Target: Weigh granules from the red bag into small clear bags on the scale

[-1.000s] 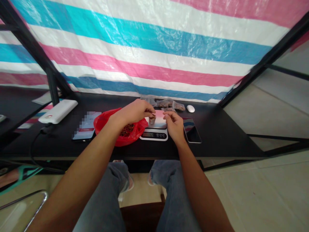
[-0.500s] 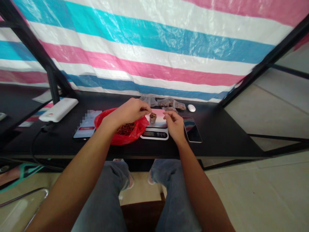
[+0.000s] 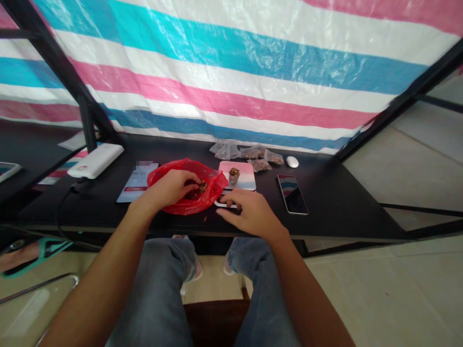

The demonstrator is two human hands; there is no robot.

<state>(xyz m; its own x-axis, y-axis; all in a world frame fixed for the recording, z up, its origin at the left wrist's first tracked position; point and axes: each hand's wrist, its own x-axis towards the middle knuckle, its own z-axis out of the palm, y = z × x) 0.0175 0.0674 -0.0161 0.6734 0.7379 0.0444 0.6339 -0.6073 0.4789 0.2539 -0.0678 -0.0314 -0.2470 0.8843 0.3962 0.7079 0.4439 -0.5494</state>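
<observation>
My left hand (image 3: 172, 188) reaches into the open red plastic bag (image 3: 173, 208), its fingers curled together at the small dried brown pieces (image 3: 198, 193). Whether any piece is between the fingertips is hidden. My right hand (image 3: 249, 212) is in front of the kitchen scale (image 3: 249, 173), thumb and fingers apart and holding nothing. It covers much of the scale's display. On the scale's pink-and-white plate stands a small clear cup (image 3: 234, 179), heaped with the same brown pieces.
Behind the scale lie filled clear pouches (image 3: 258, 165), flat clear bags (image 3: 227, 150) and a white mouse (image 3: 292, 162). A dark-screened phone (image 3: 292, 194) is to the right. On the left are a lit phone (image 3: 132, 185) and a white power strip (image 3: 96, 160). A striped sheet (image 3: 231, 82) hangs behind.
My left hand has moved from the cup on the scale left into the red bag. My right hand has come nearer, from beside the plate to the display, and its fingers have spread.
</observation>
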